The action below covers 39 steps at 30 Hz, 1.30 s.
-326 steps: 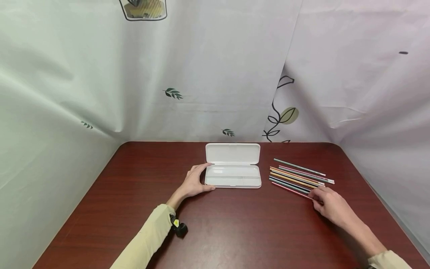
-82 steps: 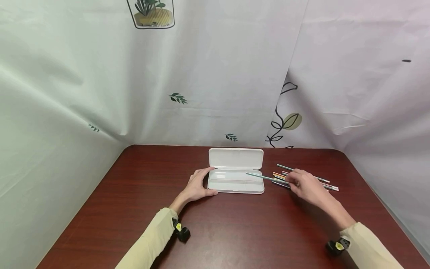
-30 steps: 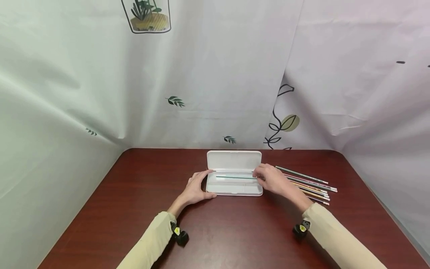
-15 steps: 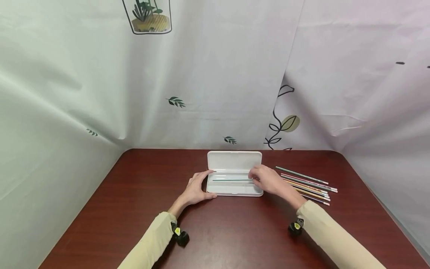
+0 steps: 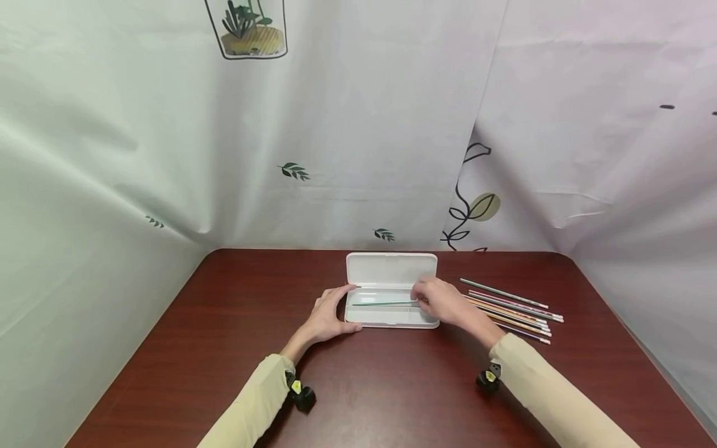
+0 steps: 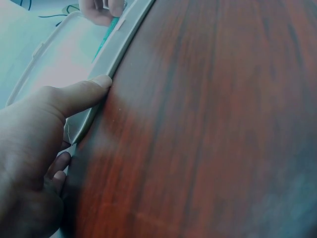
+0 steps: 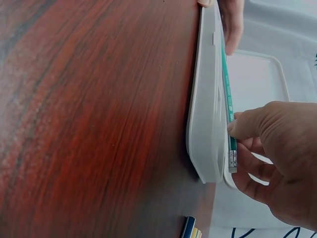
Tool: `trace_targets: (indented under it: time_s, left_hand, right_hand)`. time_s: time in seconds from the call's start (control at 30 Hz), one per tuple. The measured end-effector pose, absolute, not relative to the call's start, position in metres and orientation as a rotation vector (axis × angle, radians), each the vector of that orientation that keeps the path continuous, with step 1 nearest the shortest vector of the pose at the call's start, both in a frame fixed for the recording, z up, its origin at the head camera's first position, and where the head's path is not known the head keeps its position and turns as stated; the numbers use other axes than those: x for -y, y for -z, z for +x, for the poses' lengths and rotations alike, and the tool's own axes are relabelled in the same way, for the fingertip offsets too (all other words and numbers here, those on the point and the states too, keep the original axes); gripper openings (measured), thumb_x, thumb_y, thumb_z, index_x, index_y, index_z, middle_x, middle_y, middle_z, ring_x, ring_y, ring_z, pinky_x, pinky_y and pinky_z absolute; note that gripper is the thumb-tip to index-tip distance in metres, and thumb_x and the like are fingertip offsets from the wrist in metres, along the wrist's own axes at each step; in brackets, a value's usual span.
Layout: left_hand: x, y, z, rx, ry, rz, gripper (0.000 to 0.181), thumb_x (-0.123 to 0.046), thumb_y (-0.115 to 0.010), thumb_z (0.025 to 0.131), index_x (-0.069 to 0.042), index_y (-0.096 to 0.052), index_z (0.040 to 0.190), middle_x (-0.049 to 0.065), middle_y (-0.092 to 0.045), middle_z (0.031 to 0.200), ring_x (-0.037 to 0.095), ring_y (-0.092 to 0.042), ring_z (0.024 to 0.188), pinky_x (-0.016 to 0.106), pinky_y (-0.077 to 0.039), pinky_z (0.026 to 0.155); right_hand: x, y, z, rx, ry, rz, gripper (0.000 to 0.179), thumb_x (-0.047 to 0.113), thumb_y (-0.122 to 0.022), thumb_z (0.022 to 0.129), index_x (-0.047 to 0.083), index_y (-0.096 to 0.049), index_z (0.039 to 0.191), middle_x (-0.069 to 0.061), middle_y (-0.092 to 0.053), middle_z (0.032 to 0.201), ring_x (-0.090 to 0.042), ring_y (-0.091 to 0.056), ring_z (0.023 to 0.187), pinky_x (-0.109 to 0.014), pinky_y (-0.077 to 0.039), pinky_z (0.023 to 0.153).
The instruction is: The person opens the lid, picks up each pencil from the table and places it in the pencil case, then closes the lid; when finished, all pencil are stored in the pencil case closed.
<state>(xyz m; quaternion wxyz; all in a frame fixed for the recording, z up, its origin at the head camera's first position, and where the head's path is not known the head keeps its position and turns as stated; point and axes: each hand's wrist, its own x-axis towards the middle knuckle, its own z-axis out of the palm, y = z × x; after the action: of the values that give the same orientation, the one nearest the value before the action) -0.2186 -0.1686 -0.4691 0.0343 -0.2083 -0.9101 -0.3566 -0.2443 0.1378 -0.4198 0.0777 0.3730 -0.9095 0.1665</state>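
Observation:
A white pencil case (image 5: 390, 323) stands with its lid raised at the back of the table. My left hand (image 5: 325, 315) holds the case's left end, thumb on the front edge and fingers toward the rear corner. In the left wrist view the thumb of my left hand (image 6: 44, 119) lies over the rim. My right hand (image 5: 442, 300) pinches a green pencil (image 5: 381, 303) near its eraser end, over the case's open bottom part. The right wrist view shows the green pencil (image 7: 229, 94) between thumb and fingers, its metal band and eraser sticking out past them.
Several pencils (image 5: 515, 309) lie side by side on the reddish-brown table (image 5: 392, 386), right of the case. One more green pencil (image 5: 504, 292) lies apart behind them. A pale printed cloth (image 5: 347, 124) hangs round the table's back and sides.
My right hand has carried the green pencil from the pile into the case area, then slightly left and toward the front. The left hand has stayed on the case.

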Motion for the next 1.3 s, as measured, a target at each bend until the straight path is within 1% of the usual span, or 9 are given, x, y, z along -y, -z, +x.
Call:
trace_targets:
  time_s: [0.4,0.8,1.03,1.3]
  left_hand:
    - [0.169,0.468,-0.217,2.792,1.091,-0.645,0.086,-0.03,-0.089,0.072,-0.012,-0.049,0.146,0.011,-0.052,0.144,0.032,-0.039,0.132,0.055,-0.028,0.102]
    - [0.169,0.469,-0.217,2.788,1.083,-0.646,0.087,-0.03,-0.089,0.072,-0.012,-0.048,0.146,0.011,-0.051,0.144,0.032,-0.04,0.131,0.054,-0.029,0.102]
    - [0.168,0.47,-0.218,2.795,1.083,-0.637,0.087,-0.03,-0.089,0.072,-0.013,-0.048,0.147,0.01,-0.051,0.144,0.032,-0.039,0.132,0.054,-0.029,0.102]
    - [0.168,0.469,-0.218,2.8,1.079,-0.633,0.087,-0.03,-0.089,0.072,-0.012,-0.049,0.146,0.011,-0.052,0.144,0.033,-0.039,0.132,0.054,-0.029,0.102]
  right_hand:
    - [-0.133,0.425,-0.247,2.727,-0.469,1.103,0.013,-0.003,-0.071,0.083,0.01,-0.069,0.085,0.002,-0.058,0.083,-0.017,-0.055,0.073,-0.034,-0.048,0.064]
    - [-0.13,0.427,-0.25,2.726,-0.455,1.122,0.014,-0.003,-0.072,0.083,0.01,-0.07,0.085,0.002,-0.058,0.083,-0.017,-0.056,0.074,-0.034,-0.049,0.065]
    - [-0.133,0.429,-0.249,2.73,-0.484,1.125,0.014,-0.002,-0.072,0.083,0.011,-0.07,0.083,0.003,-0.057,0.082,-0.016,-0.055,0.073,-0.034,-0.048,0.064]
    - [-0.147,0.426,-0.246,2.684,-0.566,1.102,0.01,-0.002,-0.072,0.084,0.008,-0.071,0.086,0.002,-0.059,0.085,-0.016,-0.054,0.074,-0.034,-0.048,0.066]
